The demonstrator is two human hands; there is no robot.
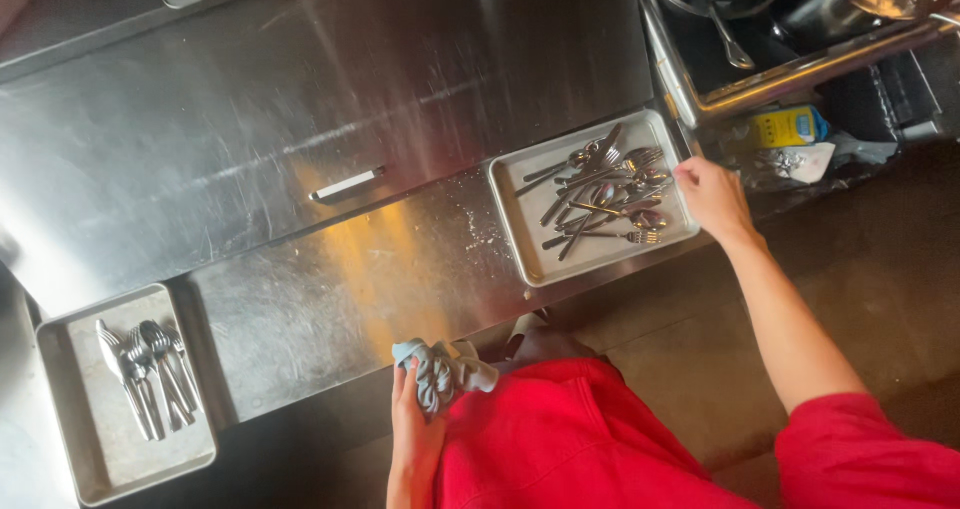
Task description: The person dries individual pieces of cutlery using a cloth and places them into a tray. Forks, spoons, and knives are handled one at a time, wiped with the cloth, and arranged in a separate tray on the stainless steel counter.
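Steel bench (pixel 300 169) carries two trays. The right hand (pixel 712 197) rests at the right edge of the far tray (pixel 520 219), heaped with jumbled cutlery (pixel 605 194); whether its grip is closed there, I cannot tell. The left hand (pixel 415 419) grips a bunched grey cloth (pixel 440 371) at the bench's near edge. Sorted cutlery (pixel 145 374) lies in the left tray (pixel 100 469).

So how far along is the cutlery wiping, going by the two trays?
Done: a small neat row of cutlery lies in the left metal tray. In hand: the left hand has a grip on a crumpled grey-blue cloth, and the right hand touches the right metal tray. Left: its bigger jumbled heap of forks and spoons.
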